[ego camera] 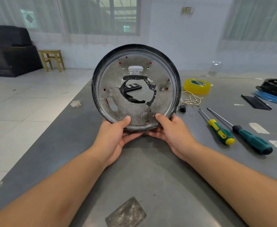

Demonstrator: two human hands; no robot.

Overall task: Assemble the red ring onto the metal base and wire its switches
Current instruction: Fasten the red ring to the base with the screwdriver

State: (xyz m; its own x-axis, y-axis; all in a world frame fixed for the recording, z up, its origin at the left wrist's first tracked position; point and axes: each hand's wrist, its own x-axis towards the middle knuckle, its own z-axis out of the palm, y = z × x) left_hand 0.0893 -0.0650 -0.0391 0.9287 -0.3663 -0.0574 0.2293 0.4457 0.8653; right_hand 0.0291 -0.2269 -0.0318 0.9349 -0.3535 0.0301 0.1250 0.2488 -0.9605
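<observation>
Gripping: left hand (116, 136) and right hand (170, 131) clamp the metal base (134, 110) upright, thumbs on face, fingers curled behind its lower rim.
Surface: round speckled disc, black-taped centre hole.

metal base (157, 104): dull, speckled grey metal, glossy dark rim
tape roll (197, 86): shiny yellow plastic
table (150, 169): matt grey, scuffed
stool (52, 59): wood

Round metal base (159, 102) held upright above the table, dark rim, taped central hole — red glimpsed through small holes.
</observation>
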